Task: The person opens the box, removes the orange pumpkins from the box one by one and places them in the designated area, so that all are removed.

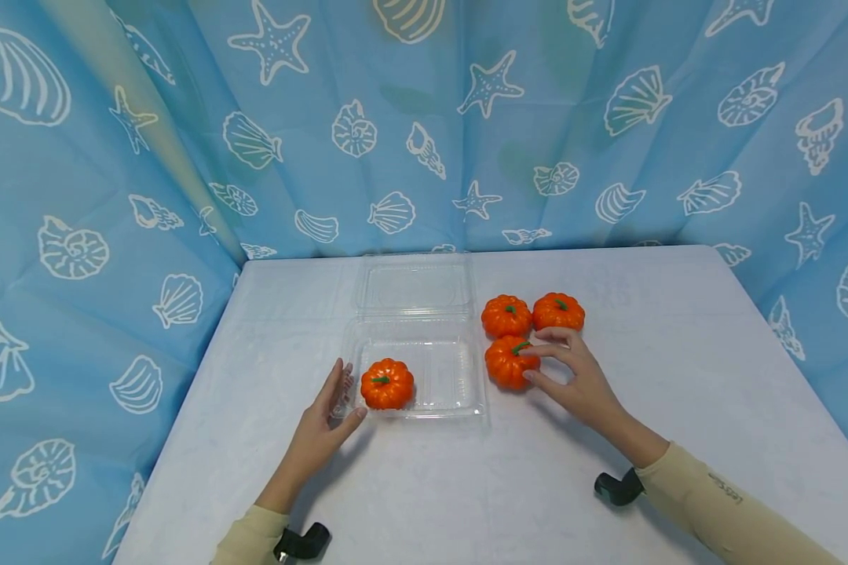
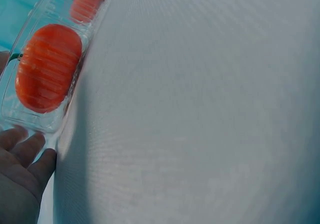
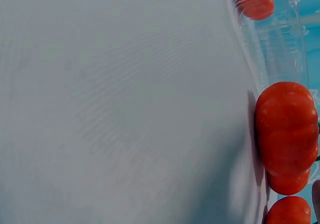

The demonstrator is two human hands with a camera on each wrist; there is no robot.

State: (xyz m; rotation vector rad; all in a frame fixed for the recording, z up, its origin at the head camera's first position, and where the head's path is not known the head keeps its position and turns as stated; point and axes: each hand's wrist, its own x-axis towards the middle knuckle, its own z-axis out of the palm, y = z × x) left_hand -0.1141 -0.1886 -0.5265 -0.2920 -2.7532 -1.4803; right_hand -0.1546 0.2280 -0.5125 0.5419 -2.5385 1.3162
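An open clear plastic clamshell (image 1: 452, 392) lies on the white table (image 1: 509, 486). One orange toy pumpkin (image 1: 387, 383) sits in the left part of its base. My left hand (image 1: 346, 395) rests with straight fingers against the container's left edge; the left wrist view shows those fingers (image 2: 22, 151) beside the box wall (image 2: 30, 119) and the pumpkin (image 2: 47, 66) inside. Three more pumpkins stand right of the container. My right hand (image 1: 537, 365) grips the nearest one (image 1: 505, 365), finger at its green stem and thumb low on its side. This pumpkin (image 3: 286, 129) still rests on the table.
Two other pumpkins (image 1: 506, 315) (image 1: 558, 311) stand just behind the gripped one. The clamshell lid (image 1: 413, 286) lies flat toward the back. A blue curtain (image 1: 466, 125) with a shell print closes in the table at the back and on both sides.
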